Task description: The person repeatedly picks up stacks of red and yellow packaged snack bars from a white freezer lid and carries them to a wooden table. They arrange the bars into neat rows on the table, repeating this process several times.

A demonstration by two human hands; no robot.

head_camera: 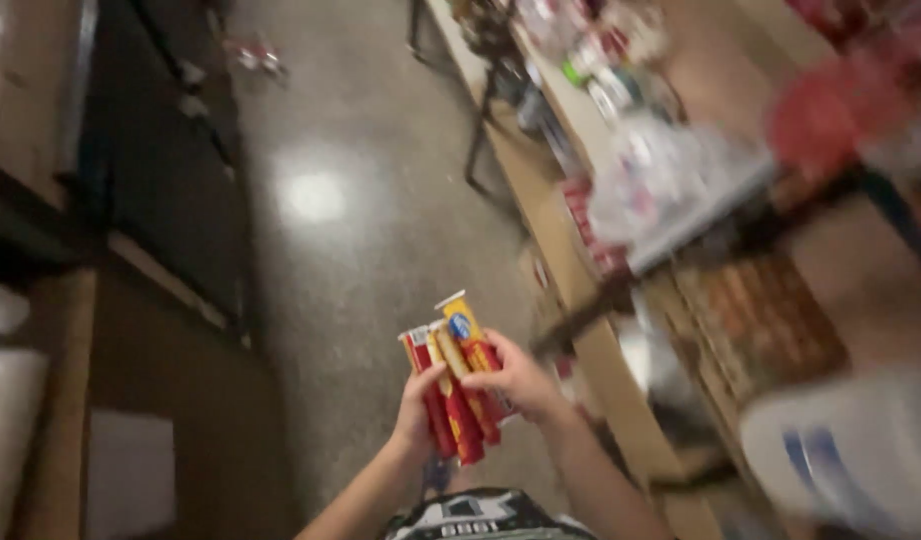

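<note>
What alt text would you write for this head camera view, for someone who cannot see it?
Seen from above, a person's left hand and right hand together hold a bundle of long red and yellow snack packets over a shiny grey floor. A blurred wooden bench piled with packaged goods runs along the right, and dark cabinets stand on the left.

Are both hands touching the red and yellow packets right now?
Touching. The head view shows the left hand under the packets with its thumb across them, and the right hand gripping their right side.

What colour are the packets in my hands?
The packets are mostly red and yellow, seen in the head view.
</note>
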